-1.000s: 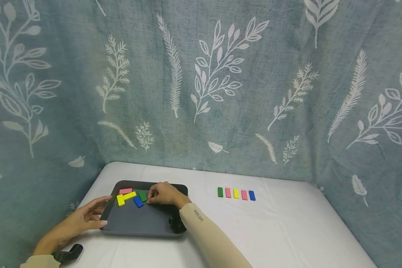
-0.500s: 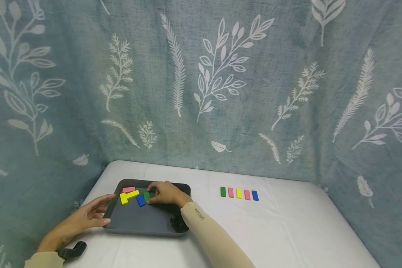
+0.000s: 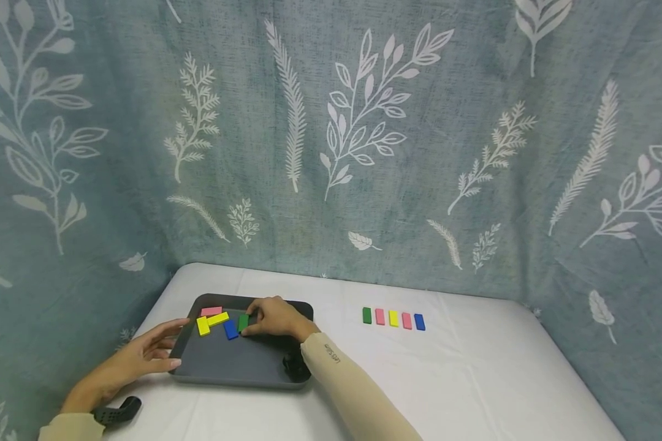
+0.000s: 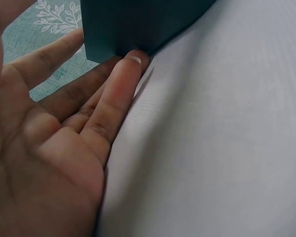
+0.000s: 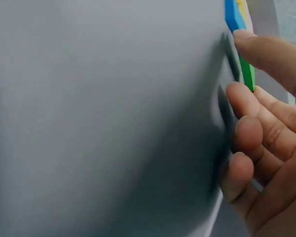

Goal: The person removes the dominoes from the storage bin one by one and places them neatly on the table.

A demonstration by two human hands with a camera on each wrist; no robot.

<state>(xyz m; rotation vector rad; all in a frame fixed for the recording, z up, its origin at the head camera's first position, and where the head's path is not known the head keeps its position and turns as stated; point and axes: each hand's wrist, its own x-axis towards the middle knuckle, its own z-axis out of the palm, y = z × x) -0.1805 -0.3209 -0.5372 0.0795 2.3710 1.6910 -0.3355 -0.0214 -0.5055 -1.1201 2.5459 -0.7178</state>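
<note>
A dark grey tray (image 3: pixel 220 367) lies on the white cloth. My right hand (image 3: pixel 276 316) reaches into it and pinches a green block (image 3: pixel 243 323) between thumb and fingers; the block lies flat on the tray floor. Just left of it is a blue block (image 3: pixel 230 329). Farther left, a yellow block (image 3: pixel 203 326) touches a second yellow block (image 3: pixel 218 319), with a pink block (image 3: pixel 211 311) behind them. My left hand (image 3: pixel 143 355) rests against the tray's left side with fairly straight fingers (image 4: pixel 121 89), seen touching its outer wall in the left wrist view.
Right of the tray, a spaced row of blocks stretches from a green one (image 3: pixel 367 315) through pink, yellow and pink to a blue one (image 3: pixel 420 322). A leaf-patterned curtain (image 3: pixel 320 153) surrounds the back and sides of the table (image 3: pixel 474 367).
My right fingers have closed round the green block and turned it from a slant to nearly straight, slightly apart from the blue block. My left hand stays at the tray.
</note>
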